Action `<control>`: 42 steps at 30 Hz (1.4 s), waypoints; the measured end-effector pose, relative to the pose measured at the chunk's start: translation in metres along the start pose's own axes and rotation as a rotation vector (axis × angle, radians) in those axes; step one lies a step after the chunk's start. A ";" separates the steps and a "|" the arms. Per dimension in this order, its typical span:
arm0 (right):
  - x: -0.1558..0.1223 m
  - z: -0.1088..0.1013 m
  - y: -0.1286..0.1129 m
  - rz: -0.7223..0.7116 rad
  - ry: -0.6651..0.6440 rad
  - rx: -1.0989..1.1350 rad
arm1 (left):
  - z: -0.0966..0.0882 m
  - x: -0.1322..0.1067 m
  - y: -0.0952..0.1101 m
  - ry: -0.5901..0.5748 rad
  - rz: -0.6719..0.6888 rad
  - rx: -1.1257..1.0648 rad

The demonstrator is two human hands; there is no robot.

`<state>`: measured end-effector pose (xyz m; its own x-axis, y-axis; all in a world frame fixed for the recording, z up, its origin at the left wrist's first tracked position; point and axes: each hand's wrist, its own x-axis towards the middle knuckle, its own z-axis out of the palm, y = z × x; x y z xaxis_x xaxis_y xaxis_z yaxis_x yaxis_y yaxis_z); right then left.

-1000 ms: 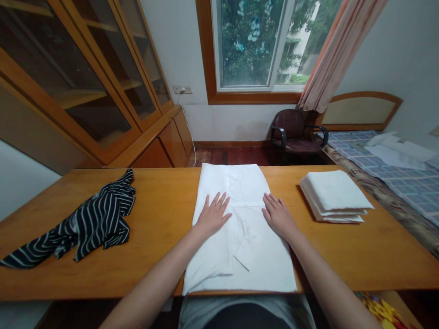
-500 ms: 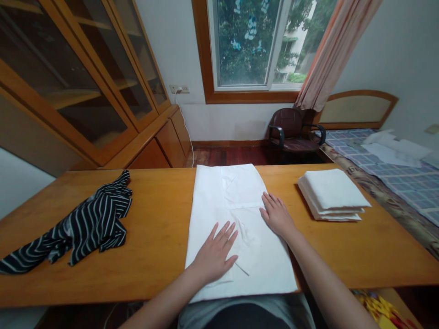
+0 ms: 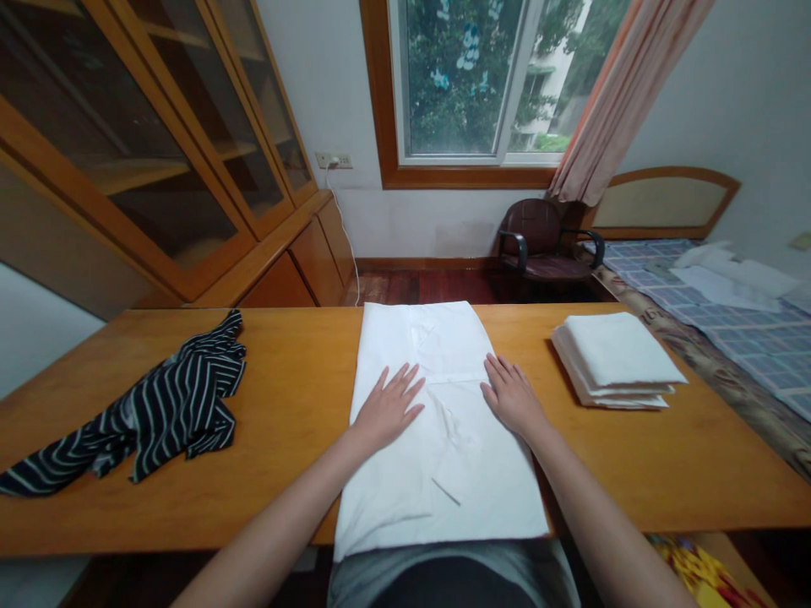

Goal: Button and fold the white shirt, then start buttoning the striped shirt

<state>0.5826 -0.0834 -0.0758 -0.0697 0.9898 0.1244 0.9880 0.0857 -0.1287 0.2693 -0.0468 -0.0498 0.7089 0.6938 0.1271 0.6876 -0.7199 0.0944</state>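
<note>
A white folded cloth (image 3: 443, 473) lies lengthwise on the wooden table, its near end reaching the table's front edge by my lap. Faint creases and a short dark line show on its surface. My left hand (image 3: 388, 409) rests flat on the cloth's left half, fingers spread. On the right edge of the cloth lies my right hand (image 3: 512, 395), palm down with its fingers stretched out. Neither hand grips anything.
On the wooden table (image 3: 285, 422), a black-and-white striped garment (image 3: 171, 405) lies crumpled at left, and a stack of folded white cloth (image 3: 624, 355) sits at right. Beyond are a brown armchair (image 3: 538, 241), a bed (image 3: 748, 312) and a glass-door cabinet (image 3: 241, 211).
My left hand has slid forward and slightly left over the cloth, uncovering the short dark line. The cloth's near left corner has shifted a little left. My right hand stays put.
</note>
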 end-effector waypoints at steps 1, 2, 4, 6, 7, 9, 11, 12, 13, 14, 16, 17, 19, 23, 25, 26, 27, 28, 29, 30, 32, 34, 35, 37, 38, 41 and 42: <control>0.000 0.000 0.000 -0.001 0.000 -0.001 | 0.003 0.011 -0.009 0.004 -0.043 0.013; 0.000 0.000 0.000 -0.002 -0.001 -0.002 | 0.005 0.022 -0.019 0.001 -0.074 0.017; 0.000 0.000 0.000 -0.001 -0.002 -0.003 | 0.009 0.043 -0.036 -0.020 -0.113 0.011; 0.000 0.000 0.000 -0.001 -0.006 -0.002 | 0.013 0.062 -0.051 -0.033 -0.151 0.003; 0.000 0.000 0.000 0.000 -0.007 -0.001 | 0.014 0.070 -0.057 -0.034 -0.171 -0.001; 0.000 -0.001 0.000 -0.001 -0.006 0.002 | 0.017 0.082 -0.066 -0.026 -0.198 -0.003; -0.001 -0.002 -0.001 0.001 -0.001 0.010 | 0.019 0.090 -0.072 0.004 -0.218 -0.005; -0.001 -0.002 -0.001 0.001 0.003 0.017 | 0.020 0.092 -0.074 0.027 -0.225 -0.011; -0.001 -0.003 0.000 0.000 0.007 0.027 | 0.021 0.093 -0.075 0.054 -0.227 -0.026; -0.001 -0.003 0.000 -0.002 0.014 0.040 | 0.021 0.093 -0.077 0.084 -0.228 -0.050; -0.002 -0.003 0.002 -0.010 0.042 0.075 | 0.021 0.091 -0.078 0.159 -0.234 -0.127; -0.002 -0.003 0.003 -0.017 0.061 0.095 | 0.021 0.089 -0.079 0.197 -0.242 -0.166; -0.002 -0.001 0.006 -0.035 0.104 0.132 | 0.020 0.084 -0.080 0.258 -0.267 -0.216; -0.002 0.002 0.009 -0.073 0.175 0.185 | 0.018 0.068 -0.079 0.334 -0.346 -0.307; -0.001 0.003 0.010 -0.078 0.199 0.200 | 0.015 0.055 -0.076 0.356 -0.385 -0.341; -0.001 0.003 0.009 -0.077 0.207 0.204 | 0.014 0.047 -0.074 0.352 -0.399 -0.329; -0.001 0.004 0.009 -0.075 0.214 0.207 | 0.013 0.038 -0.071 0.335 -0.412 -0.299; -0.001 0.004 0.009 -0.073 0.220 0.209 | 0.012 0.029 -0.069 0.306 -0.426 -0.257; -0.001 0.004 0.008 -0.071 0.225 0.209 | 0.011 0.021 -0.066 0.267 -0.440 -0.210; -0.001 0.004 0.008 -0.069 0.230 0.208 | 0.011 0.012 -0.064 0.228 -0.453 -0.168; -0.001 0.004 0.007 -0.068 0.241 0.205 | 0.011 -0.001 -0.060 0.169 -0.458 -0.108; -0.002 0.004 0.007 -0.073 0.251 0.205 | 0.013 -0.008 -0.059 0.147 -0.447 -0.078; -0.002 0.004 0.007 -0.076 0.258 0.208 | 0.014 -0.009 -0.060 0.146 -0.438 -0.071; -0.002 0.004 0.007 -0.081 0.274 0.225 | 0.016 -0.008 -0.064 0.146 -0.421 -0.066; -0.003 0.004 0.008 -0.082 0.282 0.237 | 0.016 -0.006 -0.067 0.145 -0.413 -0.068; -0.003 0.003 0.009 -0.084 0.306 0.272 | 0.017 0.000 -0.077 0.129 -0.385 -0.084; -0.004 0.002 0.009 -0.086 0.311 0.281 | 0.017 0.001 -0.080 0.122 -0.373 -0.092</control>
<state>0.5913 -0.0861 -0.0792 -0.0623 0.8998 0.4318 0.9016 0.2363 -0.3624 0.2178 0.0123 -0.0737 0.3855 0.9044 0.1830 0.8734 -0.4216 0.2437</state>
